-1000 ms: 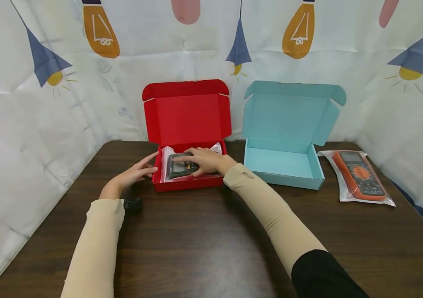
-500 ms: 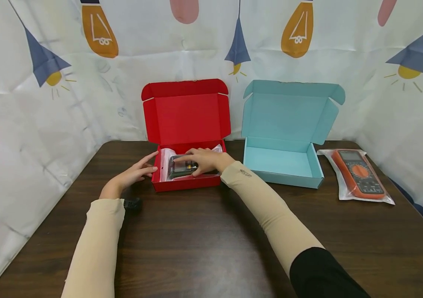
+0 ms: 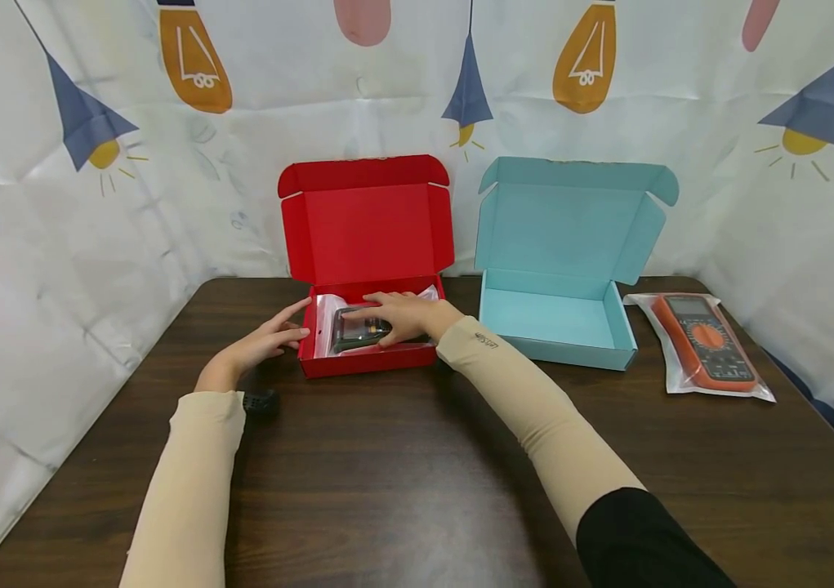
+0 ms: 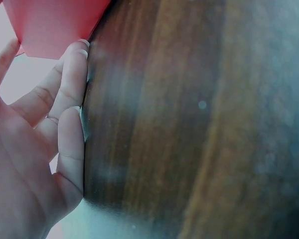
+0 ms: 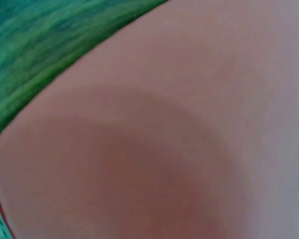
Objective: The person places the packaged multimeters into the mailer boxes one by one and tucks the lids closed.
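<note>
A dark multimeter (image 3: pixel 359 328) in a clear plastic bag (image 3: pixel 324 327) lies in the open red box (image 3: pixel 368 364). My right hand (image 3: pixel 409 316) reaches over it from the right, gripping it with the thumb at its near edge and the fingers across its far side. Beside the box's left wall, my left hand (image 3: pixel 262 343) has its fingers extended, with fingertips at the wall. In the left wrist view, that hand's fingers (image 4: pixel 72 79) stretch towards the red cardboard. Blurred skin fills most of the right wrist view, hiding the grip there.
To the right stands an open light blue box (image 3: pixel 559 322) with its lid raised. An orange multimeter (image 3: pixel 706 343) in a clear bag lies on the dark wooden table (image 3: pixel 402 482) at the far right. A patterned white curtain (image 3: pixel 387 98) hangs behind.
The dark multimeter sits slightly lower in the red box than a second ago. Both hands have stayed nearly in place; the whole view has shifted a little.
</note>
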`<state>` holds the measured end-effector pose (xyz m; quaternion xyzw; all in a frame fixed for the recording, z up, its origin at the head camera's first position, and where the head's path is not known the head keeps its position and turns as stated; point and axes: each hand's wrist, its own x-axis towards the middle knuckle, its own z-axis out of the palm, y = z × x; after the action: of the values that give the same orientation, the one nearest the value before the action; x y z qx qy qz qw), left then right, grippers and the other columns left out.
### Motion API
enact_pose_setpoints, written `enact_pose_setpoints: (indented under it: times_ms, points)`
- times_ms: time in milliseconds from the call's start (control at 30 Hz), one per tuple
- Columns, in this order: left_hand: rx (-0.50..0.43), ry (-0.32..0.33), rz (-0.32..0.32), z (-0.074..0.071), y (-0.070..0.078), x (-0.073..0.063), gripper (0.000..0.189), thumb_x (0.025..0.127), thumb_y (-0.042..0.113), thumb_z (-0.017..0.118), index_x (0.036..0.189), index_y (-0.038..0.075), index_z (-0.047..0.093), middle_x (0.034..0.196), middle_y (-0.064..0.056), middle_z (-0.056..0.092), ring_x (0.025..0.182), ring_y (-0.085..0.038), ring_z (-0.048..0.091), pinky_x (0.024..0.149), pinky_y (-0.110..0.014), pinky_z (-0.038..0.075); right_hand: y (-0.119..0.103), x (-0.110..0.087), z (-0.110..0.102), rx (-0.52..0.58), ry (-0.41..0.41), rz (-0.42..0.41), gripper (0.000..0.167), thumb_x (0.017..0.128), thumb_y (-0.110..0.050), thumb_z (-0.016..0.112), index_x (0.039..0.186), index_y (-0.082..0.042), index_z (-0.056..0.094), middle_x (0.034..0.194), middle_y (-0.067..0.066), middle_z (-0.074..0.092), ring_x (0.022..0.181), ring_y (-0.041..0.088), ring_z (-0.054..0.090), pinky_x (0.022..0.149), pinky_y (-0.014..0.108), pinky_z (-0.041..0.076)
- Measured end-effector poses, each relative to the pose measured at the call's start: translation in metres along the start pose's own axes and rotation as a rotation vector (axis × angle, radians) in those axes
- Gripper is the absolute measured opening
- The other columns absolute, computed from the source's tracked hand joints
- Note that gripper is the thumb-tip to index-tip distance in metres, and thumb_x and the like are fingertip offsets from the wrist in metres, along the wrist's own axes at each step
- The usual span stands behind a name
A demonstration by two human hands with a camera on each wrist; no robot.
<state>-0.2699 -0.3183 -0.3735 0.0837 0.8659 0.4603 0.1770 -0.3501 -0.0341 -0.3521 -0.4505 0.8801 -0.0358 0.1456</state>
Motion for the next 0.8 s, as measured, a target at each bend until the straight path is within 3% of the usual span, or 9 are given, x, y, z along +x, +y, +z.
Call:
enact_pose_setpoints:
  times_ms: [333, 567, 800]
  points:
    - [0.000, 0.000, -0.005, -0.002, 0.001, -0.001, 0.085, 0.102, 0.037, 0.052, 0.166, 0.021, 0.000, 0.154, -0.031, 0.029, 0.131, -0.048, 0.042, 0.113, -0.071, 0.023, -0.008, -0.005, -0.004, -0.068, 0.018, 0.016, 0.096, 0.088, -0.040, 0.079, 0.164, -0.041, 0.019, 0.170, 0.003, 0.018, 0.151, 0.028, 0.025, 0.121, 0.051, 0.025]
    - [0.009, 0.003, -0.003, -0.002, 0.001, -0.001, 0.084, 0.102, 0.037, 0.051, 0.166, 0.019, 0.000, 0.153, -0.031, 0.030, 0.130, -0.048, 0.044, 0.112, -0.071, 0.024, -0.009, -0.010, -0.005, -0.041, 0.024, 0.007, 0.095, 0.089, -0.039, 0.078, 0.165, -0.038, 0.020, 0.170, 0.003, 0.018, 0.149, 0.027, 0.028, 0.116, 0.049, 0.035]
    - [-0.005, 0.003, -0.009, -0.001, 0.001, -0.001, 0.084, 0.102, 0.037, 0.051, 0.166, 0.018, 0.001, 0.153, -0.031, 0.030, 0.131, -0.048, 0.043, 0.113, -0.071, 0.024, -0.009, -0.016, -0.007, -0.007, 0.019, 0.003, 0.093, 0.090, -0.039, 0.078, 0.164, -0.037, 0.022, 0.169, 0.003, 0.019, 0.148, 0.026, 0.029, 0.115, 0.048, 0.037]
